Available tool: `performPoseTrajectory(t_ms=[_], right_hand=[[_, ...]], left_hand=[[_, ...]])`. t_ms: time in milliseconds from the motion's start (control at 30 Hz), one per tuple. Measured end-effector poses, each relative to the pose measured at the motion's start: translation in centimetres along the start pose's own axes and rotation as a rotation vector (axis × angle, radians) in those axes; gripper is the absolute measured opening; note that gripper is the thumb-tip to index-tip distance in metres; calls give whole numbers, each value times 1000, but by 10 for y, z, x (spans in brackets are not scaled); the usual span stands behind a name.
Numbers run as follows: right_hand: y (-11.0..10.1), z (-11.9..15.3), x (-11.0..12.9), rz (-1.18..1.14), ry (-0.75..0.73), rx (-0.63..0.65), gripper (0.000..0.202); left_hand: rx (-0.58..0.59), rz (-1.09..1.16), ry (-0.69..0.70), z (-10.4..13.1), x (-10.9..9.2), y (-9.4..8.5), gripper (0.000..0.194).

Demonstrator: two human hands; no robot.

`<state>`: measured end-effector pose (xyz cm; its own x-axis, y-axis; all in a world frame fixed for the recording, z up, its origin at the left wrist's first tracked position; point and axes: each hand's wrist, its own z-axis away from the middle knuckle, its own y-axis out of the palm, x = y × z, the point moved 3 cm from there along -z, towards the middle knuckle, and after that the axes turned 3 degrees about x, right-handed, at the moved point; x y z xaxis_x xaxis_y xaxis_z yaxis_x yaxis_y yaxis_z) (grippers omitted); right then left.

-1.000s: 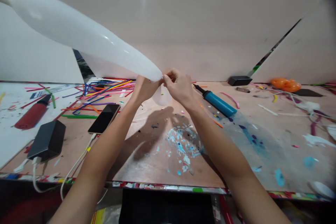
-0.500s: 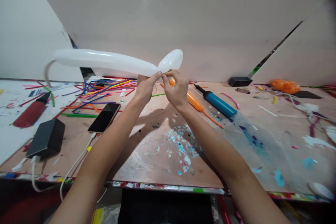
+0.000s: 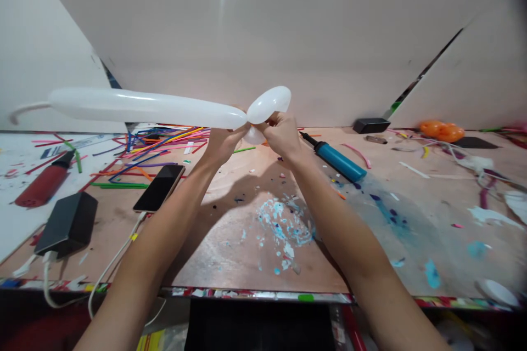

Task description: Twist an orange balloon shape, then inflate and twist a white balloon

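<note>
A long white balloon [image 3: 148,108] stretches to the left above the table, a thin uninflated tail at its far end. Near its right end it is pinched into a narrow joint, with a short oval bubble pointing up and right and a small round bubble below. Just left of the joint, my left hand [image 3: 227,140] is closed on the balloon from beneath. My right hand [image 3: 282,130] grips it under the oval bubble, fingers curled and partly hidden. Part of an orange balloon is mostly hidden behind my right hand and forearm.
On the table [image 3: 230,241] lie a blue pump [image 3: 340,162], a red pump [image 3: 43,184], a phone [image 3: 160,188], a dark box [image 3: 68,225] with a cable, and many coloured uninflated balloons [image 3: 164,145]. Orange bubbles [image 3: 441,130] sit at the back right.
The long white part has swung left and slightly lower, its tail now pointing out to the left. A small white bubble now shows between my hands. The orange balloon is more hidden.
</note>
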<state>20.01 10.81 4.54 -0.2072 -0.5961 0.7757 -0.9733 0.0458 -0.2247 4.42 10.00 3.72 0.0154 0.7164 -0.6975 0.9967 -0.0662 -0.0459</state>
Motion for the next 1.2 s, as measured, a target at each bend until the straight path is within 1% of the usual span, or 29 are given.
performPoseTrajectory(t_ms=[67, 167, 267, 367, 433, 467, 500, 533, 567, 600, 633, 700, 800, 867, 900, 967, 1033, 1067, 1133, 1200], right_hand=[[-2, 1, 3, 14, -13, -15, 18], [-4, 3, 12, 83, -46, -40, 15], [-6, 4, 18, 177, -45, -79, 19], [-8, 6, 21, 326, -41, -173, 21], [-11, 8, 24, 445, -93, -256, 38], [-12, 9, 26, 502, -142, -276, 47], [-13, 10, 28, 556, -200, -269, 53], [-13, 11, 30, 603, -258, -232, 54], [-13, 12, 32, 638, -303, -163, 49], [-12, 13, 33, 660, -320, -80, 41], [-12, 13, 34, 668, -303, 0, 33], [-14, 14, 35, 653, -201, 108, 22], [-17, 13, 36, 549, -49, 211, 21], [-19, 13, 34, 366, 26, 321, 25], [-21, 13, 32, 237, 74, 364, 30], [-25, 13, 27, -19, 167, 407, 42], [-26, 13, 22, -187, 218, 422, 39], [-25, 13, 21, -225, 216, 424, 36], [-21, 14, 19, -238, 177, 431, 38], [-18, 15, 19, -212, 128, 440, 36]], left_hand=[[19, 2, 2, -1, 2, 0, 44], [40, -10, -16, -2, 0, 0, 43], [13, -39, -26, -1, -9, 0, 40], [-7, -94, -53, 0, -18, 0, 38], [9, -138, -92, 1, -20, -2, 35], [21, -151, -114, 1, -20, -3, 33], [33, -154, -134, 1, -18, -5, 32], [52, -156, -152, 0, -17, -6, 31], [76, -162, -166, 0, -15, -6, 30], [100, -176, -175, 0, -14, -6, 28], [115, -195, -176, 0, -13, -6, 25], [120, -271, -151, -2, -13, -6, 18], [72, -427, -52, -5, -18, -9, 16], [42, -464, 6, -7, -20, -14, 13], [31, -438, 18, -7, -21, -16, 13], [40, -334, 3, -8, -21, -19, 20], [71, -223, -33, -6, -21, -17, 28], [92, -181, -47, -4, -21, -14, 31], [112, -132, -57, -1, -21, -8, 34], [104, -119, -72, 1, -22, -3, 35]])
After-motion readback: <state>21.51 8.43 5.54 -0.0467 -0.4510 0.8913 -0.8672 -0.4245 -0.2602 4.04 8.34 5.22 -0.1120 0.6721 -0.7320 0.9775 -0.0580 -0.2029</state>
